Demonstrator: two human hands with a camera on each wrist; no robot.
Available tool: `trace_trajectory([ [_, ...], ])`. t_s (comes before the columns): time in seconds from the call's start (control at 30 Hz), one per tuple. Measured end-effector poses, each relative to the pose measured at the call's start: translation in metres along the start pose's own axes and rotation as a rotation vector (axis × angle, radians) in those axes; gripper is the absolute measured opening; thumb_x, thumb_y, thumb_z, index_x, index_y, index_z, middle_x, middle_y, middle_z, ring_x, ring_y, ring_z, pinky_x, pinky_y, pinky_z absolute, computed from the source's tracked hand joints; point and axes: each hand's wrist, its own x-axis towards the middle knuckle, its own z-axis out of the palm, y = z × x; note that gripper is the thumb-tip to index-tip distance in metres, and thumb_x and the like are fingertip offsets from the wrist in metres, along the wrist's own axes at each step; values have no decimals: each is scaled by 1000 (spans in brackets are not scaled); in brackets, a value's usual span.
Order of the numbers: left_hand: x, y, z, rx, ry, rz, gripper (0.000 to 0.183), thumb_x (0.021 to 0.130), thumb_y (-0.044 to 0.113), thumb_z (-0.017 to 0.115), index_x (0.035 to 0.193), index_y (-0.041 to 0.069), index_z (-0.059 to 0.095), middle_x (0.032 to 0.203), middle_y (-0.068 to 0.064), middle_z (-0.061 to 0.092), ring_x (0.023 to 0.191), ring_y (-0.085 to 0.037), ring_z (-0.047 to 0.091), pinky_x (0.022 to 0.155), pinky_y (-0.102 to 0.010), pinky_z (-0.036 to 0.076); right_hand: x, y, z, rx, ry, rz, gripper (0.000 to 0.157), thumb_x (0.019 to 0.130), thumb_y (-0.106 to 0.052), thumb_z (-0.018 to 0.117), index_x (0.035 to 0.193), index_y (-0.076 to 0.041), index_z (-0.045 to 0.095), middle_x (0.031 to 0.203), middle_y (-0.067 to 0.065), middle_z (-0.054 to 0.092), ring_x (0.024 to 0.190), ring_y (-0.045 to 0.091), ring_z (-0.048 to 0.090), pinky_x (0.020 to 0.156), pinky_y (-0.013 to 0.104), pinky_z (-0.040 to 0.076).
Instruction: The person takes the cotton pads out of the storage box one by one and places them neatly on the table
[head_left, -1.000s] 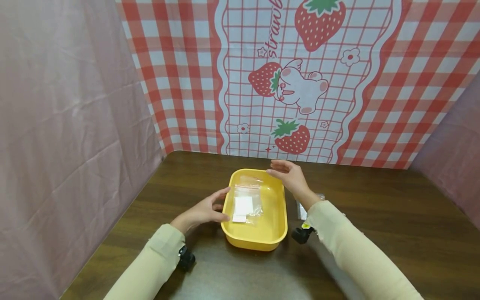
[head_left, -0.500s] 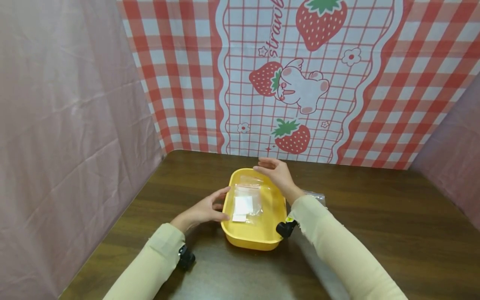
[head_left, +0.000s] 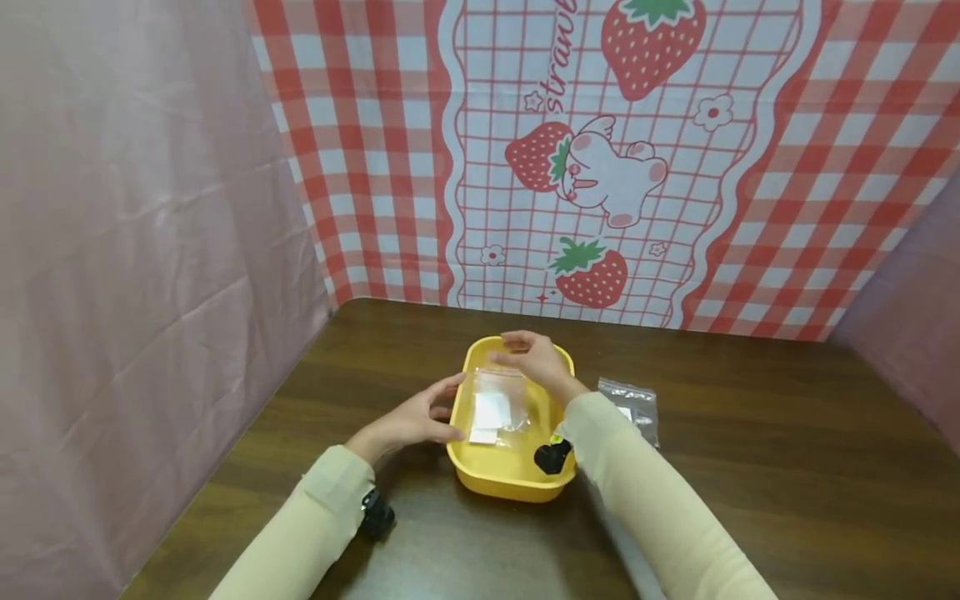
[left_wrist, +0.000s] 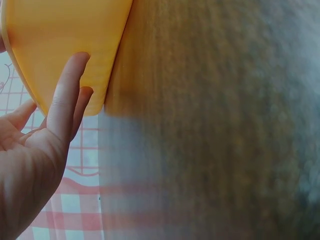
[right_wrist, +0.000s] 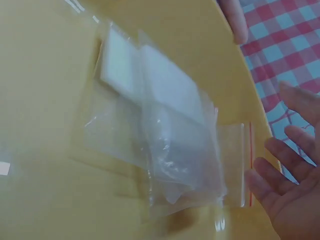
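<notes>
A yellow plastic tray (head_left: pixel 513 490) sits on the table with clear zip bags (head_left: pixel 498 404) in it. The right wrist view shows the bags (right_wrist: pixel 172 95) overlapping, with white rectangular pieces inside and a red line along one seal. At the tray's left side, my left hand (head_left: pixel 411 422) has its fingers spread against the rim; in the left wrist view, extended fingers (left_wrist: pixel 62 102) lie along the outer wall. My right hand (head_left: pixel 540 363) is over the tray's far end with nothing held, its loosely bent fingers (right_wrist: pixel 270 182) close to the red-lined seal.
Another clear zip bag (head_left: pixel 637 408) with something white in it lies on the brown wooden table (head_left: pixel 750 450), right of the tray and partly behind my right sleeve. A strawberry-print cloth (head_left: pixel 592 167) hangs at the back, and pink cloth (head_left: pixel 165 250) at the left.
My right hand has moved left and lower, from the tray's far right corner to over its inside. More of the bag on the table shows. My left hand stays at the rim.
</notes>
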Motion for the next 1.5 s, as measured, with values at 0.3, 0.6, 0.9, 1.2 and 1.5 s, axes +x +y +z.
trace_trajectory([
  [0.3, -1, 3, 3, -5, 2, -3, 87, 77, 3, 71, 149, 16, 23, 145, -17, 24, 120, -36, 43, 81, -38, 50, -6, 5, 1, -230, -279, -107, 51, 79, -21, 75, 123, 1, 58, 117, 14, 61, 109, 27, 55, 94, 40, 41],
  [0.6, -2, 2, 4, -20, -11, 23, 87, 77, 2, 71, 148, 13, 22, 143, -18, 27, 119, -36, 43, 80, -37, 50, -9, 6, 1, -403, -478, -76, 59, 72, -24, 81, 125, -8, 59, 126, 6, 56, 121, 25, 46, 102, 40, 33],
  [0.9, -2, 2, 4, -20, -9, 11, 87, 77, 2, 70, 148, 13, 22, 143, -18, 27, 118, -36, 44, 79, -36, 50, -12, 8, -3, -510, -582, -76, 68, 69, -25, 83, 130, -15, 55, 133, 7, 49, 113, 20, 43, 103, 42, 28],
  [1.2, -1, 0, 3, -23, -9, 15, 87, 77, 1, 70, 148, 14, 23, 143, -17, 26, 119, -36, 43, 80, -36, 50, -10, 3, -6, -520, -552, -136, 65, 70, -20, 82, 128, -9, 55, 132, 9, 49, 121, 26, 40, 104, 44, 28],
  [1.5, -2, 2, 1, 2, 0, 2, 87, 76, 3, 71, 148, 16, 24, 144, -17, 26, 118, -35, 44, 82, -36, 49, -10, -4, -13, -464, -522, -208, 61, 71, -12, 80, 127, -7, 55, 133, 13, 49, 123, 29, 39, 105, 46, 25],
])
